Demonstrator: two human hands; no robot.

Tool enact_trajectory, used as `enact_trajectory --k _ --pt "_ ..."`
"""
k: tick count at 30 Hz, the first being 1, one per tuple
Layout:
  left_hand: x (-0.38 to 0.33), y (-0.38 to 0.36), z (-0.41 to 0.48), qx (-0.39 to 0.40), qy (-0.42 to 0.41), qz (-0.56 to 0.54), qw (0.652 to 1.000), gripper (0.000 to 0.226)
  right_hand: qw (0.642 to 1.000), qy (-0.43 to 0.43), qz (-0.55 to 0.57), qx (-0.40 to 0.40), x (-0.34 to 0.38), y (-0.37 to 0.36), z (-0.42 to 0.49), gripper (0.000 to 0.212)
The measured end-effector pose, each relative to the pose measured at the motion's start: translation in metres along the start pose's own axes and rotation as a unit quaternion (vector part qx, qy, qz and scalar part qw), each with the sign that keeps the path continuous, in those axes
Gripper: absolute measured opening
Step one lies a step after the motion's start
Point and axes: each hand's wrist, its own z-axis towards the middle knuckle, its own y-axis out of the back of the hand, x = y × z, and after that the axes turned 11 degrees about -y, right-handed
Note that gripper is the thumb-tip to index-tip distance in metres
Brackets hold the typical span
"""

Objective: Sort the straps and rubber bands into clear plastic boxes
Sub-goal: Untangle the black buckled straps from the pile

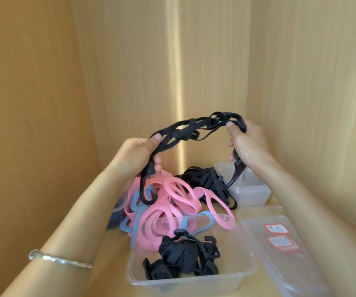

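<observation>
Both hands hold a black elastic strap (191,126) with hooks in the air above the pile. My left hand (139,155) grips one end, its hook dangling down over the pink bands. My right hand (246,142) grips the other end, and a hook hangs below it. Under them lies a heap of pink rubber bands (172,202) and blue rubber bands (135,203). A pile of black straps (202,179) lies behind that. A clear plastic box (245,273) at the front holds folded black straps (183,256). A second clear box (250,194) stands at the back right.
Clear lids (280,249) with red-edged labels lie at the right of the front box. Wooden cabinet walls close in at the left, back and right. A dark band (114,217) lies at the left of the heap.
</observation>
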Motion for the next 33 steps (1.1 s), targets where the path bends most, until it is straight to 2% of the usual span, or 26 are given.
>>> enact_trajectory --k 3,6,9,11,14,17,19,22,25,27,29,30,31,33 --pt "-0.001 0.002 0.001 -0.013 0.066 -0.137 0.988 0.031 1.0 -0.005 -0.01 0.011 -0.001 -0.001 0.0 0.019" --pt "-0.002 0.012 0.005 -0.035 0.088 -0.278 0.956 0.039 1.0 -0.007 -0.013 0.013 -0.001 0.001 0.002 0.017" --pt "0.002 0.021 0.011 -0.056 0.096 -0.322 0.94 0.042 1.0 -0.006 -0.015 0.004 -0.002 0.002 0.004 0.018" --pt "0.009 0.021 0.012 -0.046 0.09 -0.24 0.965 0.037 1.0 -0.003 -0.008 -0.003 -0.002 0.002 0.004 0.018" --pt "0.021 0.018 0.009 -0.004 0.065 -0.003 0.998 0.044 1.0 0.003 -0.001 -0.015 -0.002 0.004 0.004 0.019" --pt "0.025 0.015 0.008 0.0 0.024 0.188 0.982 0.049 0.999 0.015 0.018 -0.037 -0.001 0.007 0.004 0.018" --pt "0.023 0.017 0.009 -0.008 0.034 0.255 0.966 0.055 0.998 0.023 0.038 -0.052 0.001 0.009 0.005 0.015" --pt "0.016 0.023 0.006 0.068 0.135 0.275 0.95 0.053 0.996 0.029 0.052 -0.072 0.004 0.012 0.006 0.027" --pt "0.011 0.032 0.001 0.143 0.19 0.202 0.95 0.05 0.993 0.04 0.079 -0.084 0.008 0.016 0.007 0.032" --pt "0.012 0.037 0.001 0.186 0.157 0.14 0.96 0.065 0.992 0.04 0.086 -0.078 0.01 0.016 0.006 0.029" --pt "0.013 0.036 0.001 0.249 0.086 0.106 0.959 0.087 0.994 0.042 0.085 -0.061 0.009 0.014 0.005 0.022" --pt "0.012 0.034 0.001 0.267 0.048 0.11 0.956 0.091 0.994 0.041 0.081 -0.054 0.008 0.011 0.004 0.02" --pt "0.011 0.031 0.001 0.276 0.02 0.13 0.952 0.086 0.995 0.04 0.075 -0.05 0.008 0.009 0.003 0.018" --pt "0.007 0.024 0.0 0.272 -0.02 0.187 0.944 0.052 0.997 0.037 0.056 -0.036 0.007 0.005 0.002 0.016"
